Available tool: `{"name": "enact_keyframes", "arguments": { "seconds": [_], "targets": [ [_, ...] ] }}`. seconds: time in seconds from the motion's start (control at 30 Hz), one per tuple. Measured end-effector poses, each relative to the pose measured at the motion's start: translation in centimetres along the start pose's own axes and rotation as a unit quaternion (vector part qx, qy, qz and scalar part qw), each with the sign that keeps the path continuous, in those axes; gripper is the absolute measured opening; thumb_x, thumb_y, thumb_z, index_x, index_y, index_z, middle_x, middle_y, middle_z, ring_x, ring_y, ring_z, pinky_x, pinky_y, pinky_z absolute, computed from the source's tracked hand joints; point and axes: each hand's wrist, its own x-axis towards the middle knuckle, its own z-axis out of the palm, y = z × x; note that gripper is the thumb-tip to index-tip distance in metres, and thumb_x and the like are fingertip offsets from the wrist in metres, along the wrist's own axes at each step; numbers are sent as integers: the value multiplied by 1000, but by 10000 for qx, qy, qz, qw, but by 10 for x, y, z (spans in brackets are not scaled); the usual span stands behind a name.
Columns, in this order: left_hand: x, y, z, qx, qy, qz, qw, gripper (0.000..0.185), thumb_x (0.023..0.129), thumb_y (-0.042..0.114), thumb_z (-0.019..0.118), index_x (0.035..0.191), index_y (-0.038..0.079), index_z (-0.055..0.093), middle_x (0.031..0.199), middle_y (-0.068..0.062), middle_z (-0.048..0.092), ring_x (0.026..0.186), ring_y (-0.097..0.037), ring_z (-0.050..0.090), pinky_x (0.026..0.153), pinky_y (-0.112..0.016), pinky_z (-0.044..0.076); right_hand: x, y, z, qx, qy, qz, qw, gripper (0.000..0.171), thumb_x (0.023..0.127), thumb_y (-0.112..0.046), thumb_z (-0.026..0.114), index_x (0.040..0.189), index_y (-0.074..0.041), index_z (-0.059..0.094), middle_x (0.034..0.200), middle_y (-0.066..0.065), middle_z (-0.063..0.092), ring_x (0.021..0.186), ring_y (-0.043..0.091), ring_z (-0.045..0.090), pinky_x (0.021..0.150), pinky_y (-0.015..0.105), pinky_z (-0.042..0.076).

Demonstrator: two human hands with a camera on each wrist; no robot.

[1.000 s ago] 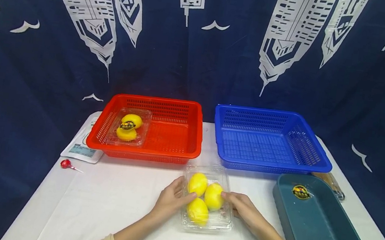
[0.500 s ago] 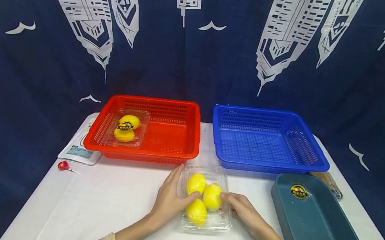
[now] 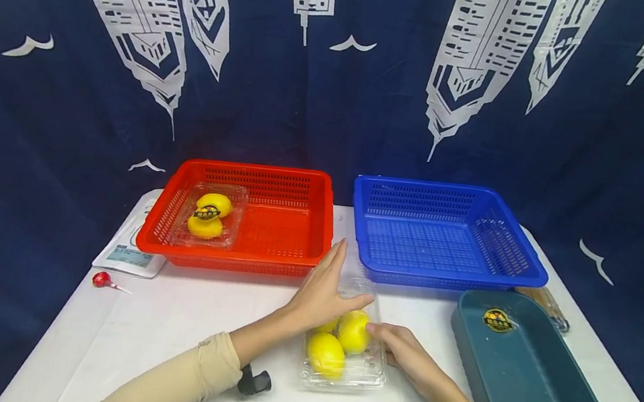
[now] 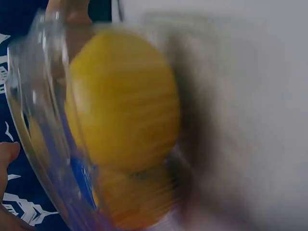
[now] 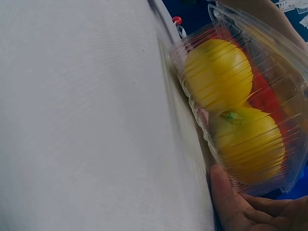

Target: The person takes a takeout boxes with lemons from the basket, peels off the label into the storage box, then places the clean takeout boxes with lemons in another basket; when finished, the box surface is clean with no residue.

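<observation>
White table [image 3: 184, 319] is standing in front of a dark blue curtain [image 3: 67, 93] printed with white towers and birds. Red basket [image 3: 275, 185] and blue basket [image 3: 451, 197] are sitting side by side at the far edge; the red one is holding a small clear pack of two lemons [image 3: 207, 215]. Teal tray [image 3: 530, 384] is lying at the right, a white packet [image 3: 125, 255] and a red lollipop [image 3: 102, 279] at the left.

Clear clamshell box [image 3: 345, 367] is sitting on the table at centre, just in front of the gap between the baskets, with yellow lemons [image 3: 327, 353] showing through ribbed plastic; its hinged lid is standing partly raised. Left hand [image 3: 325, 293] is lying over the far part of the box, fingers straight and spread, pressing on the lid. Right hand [image 3: 405, 355] is touching the box's right side, fingers relaxed, tips against the plastic beside a lemon. Left wrist view is blurring heavily.
</observation>
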Motion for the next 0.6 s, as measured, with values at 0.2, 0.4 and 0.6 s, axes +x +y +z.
{"name": "enact_keyframes", "arguments": {
  "seconds": [0.2,0.4,0.6],
  "targets": [
    [35,4,4,67,-114,126,9998,104,83,51,70,156,6,12,164,-11,15,151,-28,21,122,-49,24,-3,-1,-2,8,26,48,10000,58,100,-37,44,128,13,51,119,13,64,108,17,60,104,43,49],
    [59,11,12,28,-455,-198,9988,110,82,54,70,156,3,8,165,-13,8,153,-27,13,124,-45,19,-5,0,-3,59,-15,38,10000,58,100,-37,44,129,13,50,119,13,64,109,19,59,102,40,50],
    [74,7,22,41,-424,-476,9980,112,81,53,70,156,1,5,165,-14,5,152,-33,15,124,-46,19,-4,0,-1,12,-38,26,10000,60,100,-38,44,132,13,49,125,16,61,116,22,58,107,48,46]
  ]
}}
